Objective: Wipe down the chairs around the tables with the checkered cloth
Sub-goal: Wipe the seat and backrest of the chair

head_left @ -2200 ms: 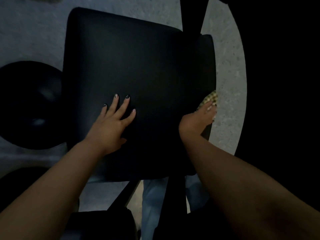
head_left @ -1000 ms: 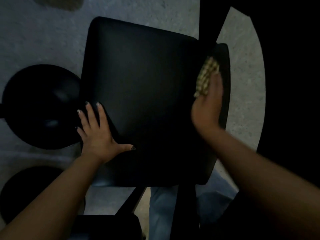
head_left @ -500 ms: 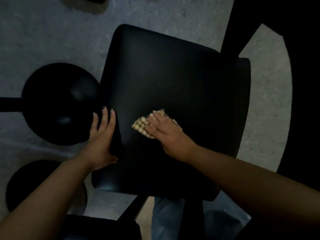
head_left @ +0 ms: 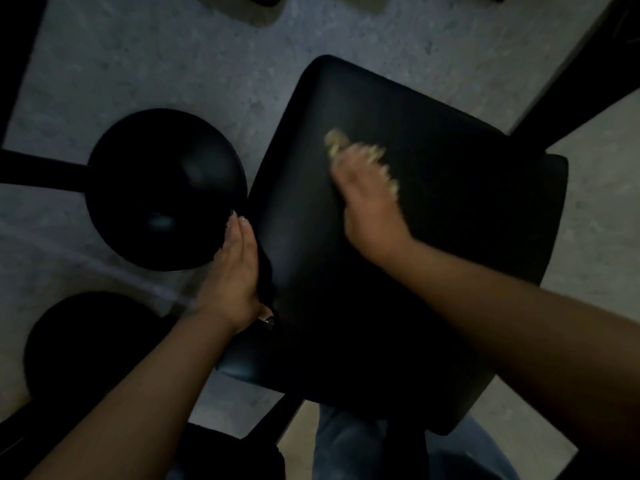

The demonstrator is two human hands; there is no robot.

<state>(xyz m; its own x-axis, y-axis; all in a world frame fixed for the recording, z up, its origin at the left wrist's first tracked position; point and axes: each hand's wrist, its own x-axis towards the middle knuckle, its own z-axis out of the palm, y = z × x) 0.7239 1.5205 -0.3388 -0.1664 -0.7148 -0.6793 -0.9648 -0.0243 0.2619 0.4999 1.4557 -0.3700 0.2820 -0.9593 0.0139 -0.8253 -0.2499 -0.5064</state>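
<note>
The right hand presses the checkered cloth flat onto the black chair seat, fingers spread over it; the cloth peeks out at the fingertips, toward 11 o'clock on the cushion, and is blurred, so its folds cannot be read. The left hand clasps the seat's edge at 9 o'clock, steadying the chair. I judge the wipe of this seat to be mid-course: no sheen or streak shows which parts are done, and the backrest, legs and any other chairs look left to do. At 9 o'clock of the chair, just beside the left hand, sits a round black stool, with a second round stool at 7 o'clock; both crowd that side. The speckled floor lies beyond.
</note>
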